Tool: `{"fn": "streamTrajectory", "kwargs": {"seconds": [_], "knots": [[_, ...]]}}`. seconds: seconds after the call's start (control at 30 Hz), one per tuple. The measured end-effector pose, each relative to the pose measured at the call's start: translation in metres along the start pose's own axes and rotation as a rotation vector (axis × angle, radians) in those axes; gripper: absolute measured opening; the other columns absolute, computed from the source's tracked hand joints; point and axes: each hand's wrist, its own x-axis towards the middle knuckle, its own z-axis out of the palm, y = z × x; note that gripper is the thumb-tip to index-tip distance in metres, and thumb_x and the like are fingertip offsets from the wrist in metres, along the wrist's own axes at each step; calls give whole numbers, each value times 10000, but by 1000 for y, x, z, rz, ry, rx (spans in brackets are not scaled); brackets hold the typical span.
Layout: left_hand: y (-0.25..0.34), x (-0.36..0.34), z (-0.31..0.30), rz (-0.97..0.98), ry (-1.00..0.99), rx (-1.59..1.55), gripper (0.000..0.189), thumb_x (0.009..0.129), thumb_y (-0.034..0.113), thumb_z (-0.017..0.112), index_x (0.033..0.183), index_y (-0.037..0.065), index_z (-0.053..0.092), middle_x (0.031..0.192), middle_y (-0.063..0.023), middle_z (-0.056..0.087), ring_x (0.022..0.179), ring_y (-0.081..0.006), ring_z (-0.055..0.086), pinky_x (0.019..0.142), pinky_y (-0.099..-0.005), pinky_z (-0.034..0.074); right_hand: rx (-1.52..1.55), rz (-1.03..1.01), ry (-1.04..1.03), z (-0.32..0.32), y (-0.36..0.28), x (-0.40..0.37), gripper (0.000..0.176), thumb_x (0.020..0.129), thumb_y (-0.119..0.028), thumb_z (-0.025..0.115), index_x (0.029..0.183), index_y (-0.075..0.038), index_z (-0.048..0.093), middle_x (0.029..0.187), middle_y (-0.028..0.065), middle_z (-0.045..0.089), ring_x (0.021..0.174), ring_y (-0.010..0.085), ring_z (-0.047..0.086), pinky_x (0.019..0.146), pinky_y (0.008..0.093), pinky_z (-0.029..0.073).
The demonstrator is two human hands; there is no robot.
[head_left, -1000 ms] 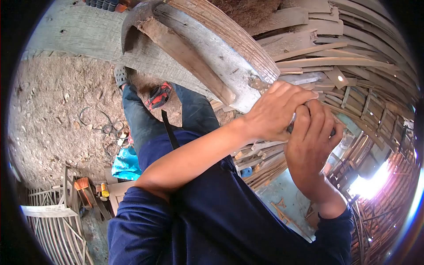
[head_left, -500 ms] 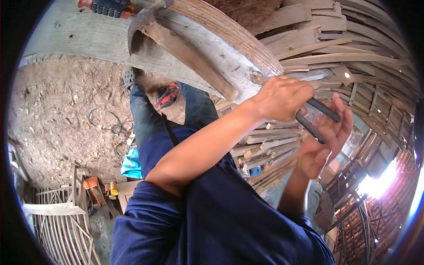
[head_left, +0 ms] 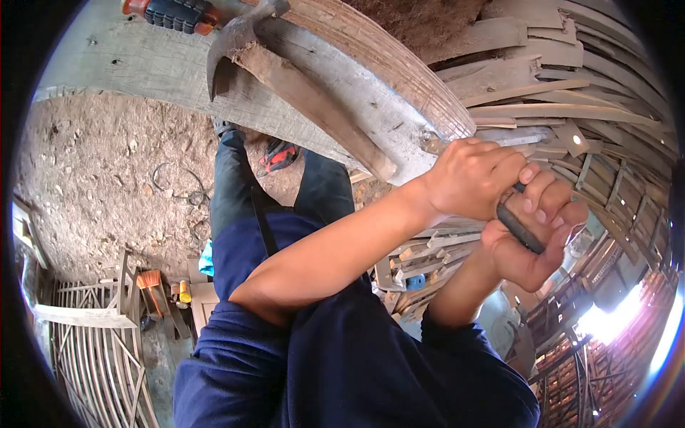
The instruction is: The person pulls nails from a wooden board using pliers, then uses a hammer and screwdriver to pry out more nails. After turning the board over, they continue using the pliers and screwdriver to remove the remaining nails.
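Both my hands are on a two-handled tool that looks like pliers [head_left: 519, 227], its dark handles angled down to the right; its jaws are hidden. My left hand [head_left: 471, 178] is closed around the upper part of it, beside the end of a wooden board [head_left: 399, 146]. Farther down, my right hand [head_left: 539, 232] wraps its fingers around the handles. On the board lies a claw hammer [head_left: 314, 100] with a wooden handle, its metal head toward the upper left.
A black and orange ribbed grip [head_left: 175, 16] lies at the board's top left. Stacked wooden strips [head_left: 564, 107] fill the right side, with more slats [head_left: 100, 357] at lower left. A red and black shoe [head_left: 278, 155] and a cable [head_left: 178, 182] are on the dirt floor.
My right hand, open beside the handles before, has closed around them. The handles have come closer together. The view has shifted slightly.
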Motion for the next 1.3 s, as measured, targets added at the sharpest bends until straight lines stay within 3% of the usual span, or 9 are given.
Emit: {"fn": "streamTrajectory", "kwargs": {"seconds": [0.27, 0.4, 0.5, 0.57, 0.73, 1.07, 1.17, 1.23, 1.3], "knots": [[9, 6, -7, -96, -13, -8, 221, 696, 147, 733, 834, 74, 576, 680, -70, 609, 608, -296, 649, 562, -387, 529, 168, 72, 17, 2, -1, 8, 266, 1056, -296, 387, 857, -120, 366, 752, 39, 387, 694, 181, 417, 805, 440, 391], [26, 11, -61, -177, -491, 165, 526, 656, 150, 743, 1154, 67, 593, 1067, -162, 626, 1155, -360, 581, 1007, -484, 430, 67, 104, -40, 4, -4, 2, 267, 1072, -331, 391, 870, -158, 414, 788, 13, 400, 734, 171, 406, 841, 440, 371], [19, 24, -135, -141, -620, 524, 615, 764, 196, 667, 1352, 73, 537, 1320, -183, 562, 1332, -410, 450, 1143, -531, 318, 54, 99, -49, 1, -4, 2, 241, 1061, -312, 413, 894, -140, 392, 787, 25, 372, 740, 180, 388, 813, 440, 365], [-3, 27, -150, -46, -592, 973, 568, 826, 210, 607, 1373, 73, 537, 1338, -158, 582, 1363, -384, 445, 1192, -545, 270, 68, 44, -52, 7, -2, 1, 229, 1033, -239, 455, 899, -65, 390, 755, 79, 384, 686, 180, 370, 715, 413, 378], [-8, 19, -144, -103, -665, 982, 555, 739, 245, 630, 1271, 88, 643, 1293, -96, 641, 1278, -281, 547, 1173, -504, 320, 70, 87, -15, 9, -2, 5, 222, 1013, -211, 496, 890, -43, 421, 725, 61, 394, 679, 168, 376, 694, 391, 377], [-9, 24, -143, -37, -646, 1024, 560, 701, 278, 552, 1221, 113, 677, 1227, -85, 663, 1212, -284, 587, 1122, -470, 361, 50, 210, 124, 21, 6, 40, 154, 953, -73, 542, 816, -1, 533, 694, 61, 526, 654, 116, 455, 646, 283, 430], [-9, 25, -142, -38, -645, 1024, 561, 697, 283, 542, 1212, 108, 678, 1211, -91, 667, 1199, -284, 591, 1113, -464, 359, -94, 343, 92, 21, 1, 49, 171, 966, -81, 490, 804, -31, 468, 677, 69, 452, 649, 162, 415, 692, 375, 429], [-8, 25, -142, -27, -668, 1018, 560, 716, 306, 554, 1221, 96, 677, 1235, -90, 657, 1218, -285, 577, 1117, -475, 354, -79, 290, 65, 16, 6, 44, 170, 952, -49, 499, 785, -30, 481, 678, 67, 475, 649, 142, 421, 686, 361, 445], [-8, 29, -143, 12, -680, 1039, 562, 736, 330, 566, 1229, 84, 675, 1259, -90, 647, 1236, -286, 563, 1121, -486, 348, 23, 237, 83, 20, 8, 35, 170, 957, -27, 570, 793, -18, 528, 679, -26, 498, 607, 19, 377, 545, 200, 324]]}}
